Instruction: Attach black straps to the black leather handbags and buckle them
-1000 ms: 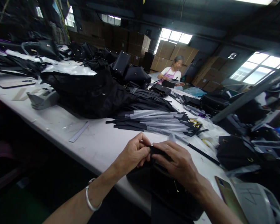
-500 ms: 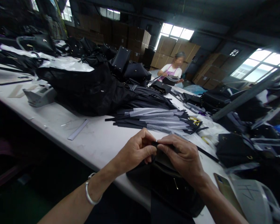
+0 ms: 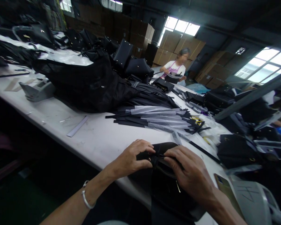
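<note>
A black handbag with a small gold-coloured metal piece on its front stands at the table's near edge, right in front of me. My left hand is curled at the bag's top, thumb and fingers closing around a dark part beside a small gold stud. Opposite it, my right hand pinches the upper edge of the bag between thumb and fingers. A dark flap or strap rises behind both hands. The exact piece between the fingertips is too dark to make out.
Black straps, partly wrapped in clear film, lie beyond my hands. Left of them are a large black sack, a grey tape dispenser and a pale strip. A phone lies at right. A co-worker handles a dark piece farther back.
Both hands have shifted slightly down, with the left fingers spread wider around the bag's top. A dark flap and a gold stud now show between them.
</note>
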Demonstrator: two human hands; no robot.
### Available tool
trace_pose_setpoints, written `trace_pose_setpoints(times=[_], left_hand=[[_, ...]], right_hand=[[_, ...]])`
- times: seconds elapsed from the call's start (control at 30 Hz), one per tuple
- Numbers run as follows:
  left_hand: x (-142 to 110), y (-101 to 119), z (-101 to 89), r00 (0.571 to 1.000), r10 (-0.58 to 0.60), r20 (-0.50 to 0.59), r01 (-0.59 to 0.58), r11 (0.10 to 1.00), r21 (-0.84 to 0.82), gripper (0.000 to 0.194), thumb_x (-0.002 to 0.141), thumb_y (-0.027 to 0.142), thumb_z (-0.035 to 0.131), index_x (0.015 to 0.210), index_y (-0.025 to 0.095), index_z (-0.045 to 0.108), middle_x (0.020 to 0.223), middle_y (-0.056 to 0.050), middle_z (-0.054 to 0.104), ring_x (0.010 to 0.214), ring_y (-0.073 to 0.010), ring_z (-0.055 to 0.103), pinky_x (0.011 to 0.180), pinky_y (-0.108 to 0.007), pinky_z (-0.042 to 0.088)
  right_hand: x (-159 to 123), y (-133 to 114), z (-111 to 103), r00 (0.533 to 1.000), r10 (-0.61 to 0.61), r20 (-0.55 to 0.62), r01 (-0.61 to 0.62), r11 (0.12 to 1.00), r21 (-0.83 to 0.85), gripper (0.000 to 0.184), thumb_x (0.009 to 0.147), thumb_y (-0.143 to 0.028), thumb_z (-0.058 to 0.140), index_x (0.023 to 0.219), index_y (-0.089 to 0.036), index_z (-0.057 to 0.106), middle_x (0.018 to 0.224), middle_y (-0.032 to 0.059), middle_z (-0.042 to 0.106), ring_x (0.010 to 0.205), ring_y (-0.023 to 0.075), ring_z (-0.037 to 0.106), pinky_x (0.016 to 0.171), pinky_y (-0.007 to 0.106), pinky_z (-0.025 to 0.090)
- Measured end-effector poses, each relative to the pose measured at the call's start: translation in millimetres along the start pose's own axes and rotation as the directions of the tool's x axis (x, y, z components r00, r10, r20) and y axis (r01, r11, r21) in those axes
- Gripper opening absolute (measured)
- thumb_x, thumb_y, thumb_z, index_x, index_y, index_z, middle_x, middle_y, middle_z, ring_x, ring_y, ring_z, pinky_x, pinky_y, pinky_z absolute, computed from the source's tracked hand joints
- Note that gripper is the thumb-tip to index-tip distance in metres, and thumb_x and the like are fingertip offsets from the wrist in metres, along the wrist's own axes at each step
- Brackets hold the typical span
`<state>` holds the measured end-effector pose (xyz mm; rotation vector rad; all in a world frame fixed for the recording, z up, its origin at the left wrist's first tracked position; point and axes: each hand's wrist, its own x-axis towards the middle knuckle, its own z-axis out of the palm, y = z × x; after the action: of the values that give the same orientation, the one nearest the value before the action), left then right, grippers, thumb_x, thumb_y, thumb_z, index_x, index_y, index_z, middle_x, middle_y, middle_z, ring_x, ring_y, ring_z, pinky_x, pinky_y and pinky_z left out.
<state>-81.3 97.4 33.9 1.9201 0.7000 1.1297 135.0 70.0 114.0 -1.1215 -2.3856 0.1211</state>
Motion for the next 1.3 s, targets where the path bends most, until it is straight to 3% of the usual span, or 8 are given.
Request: trace_pose_setpoints(times=[0.37,0.67,1.1,1.3], left_hand=[[5.0,4.3,2.6,0.997,0.057,0.056,-0.062,0.994,0.092,0.025,0.081,0.031,0.074,0.103,0.021,0.066,0.103,-0.005,0.068,0.102,-0.0204,0.059,0.096,-0.036,0.04],[0.6,2.0,15.0,0.991,0.129,0.025,-0.131,0.961,0.245,0.016,0.093,0.03,0.054,0.104,0.018,0.055,0.108,-0.009,0.06,0.106,-0.023,0.052,0.097,-0.041,0.04],[-0.9,-1.2,28.0,0.979,0.205,-0.017,-0.177,0.881,0.439,0.011,0.091,0.021,0.048,0.102,0.017,0.049,0.105,-0.011,0.057,0.106,-0.0247,0.051,0.104,-0.049,0.038],[-0.4,-0.1,29.6,0.977,0.214,-0.014,-0.185,0.874,0.449,0.012,0.092,0.021,0.048,0.102,0.017,0.047,0.105,-0.011,0.057,0.105,-0.0245,0.051,0.104,-0.05,0.038]], right_hand=[[-12.2,-8.6,5.5,1.0,0.026,0.017,-0.026,0.999,-0.024,0.01,0.094,-0.015,0.054,0.09,-0.02,0.062,0.081,0.0023,0.062,0.073,0.0167,0.054,0.068,0.031,0.038],[-12.9,-13.5,5.4,1.0,0.026,0.004,-0.026,0.997,-0.067,0.013,0.094,-0.015,0.051,0.088,-0.019,0.062,0.078,0.0023,0.06,0.071,0.0169,0.052,0.066,0.031,0.034],[-9.2,-12.9,15.4,0.999,-0.025,0.02,0.029,0.972,-0.233,0.02,0.094,-0.013,0.047,0.085,-0.017,0.064,0.072,0.0049,0.058,0.07,0.0192,0.05,0.066,0.034,0.034],[-8.5,-10.6,12.5,0.988,-0.103,0.113,0.13,0.952,-0.276,0.02,0.092,-0.009,0.047,0.08,-0.018,0.06,0.071,0.0037,0.055,0.067,0.0193,0.044,0.064,0.035,0.03]])
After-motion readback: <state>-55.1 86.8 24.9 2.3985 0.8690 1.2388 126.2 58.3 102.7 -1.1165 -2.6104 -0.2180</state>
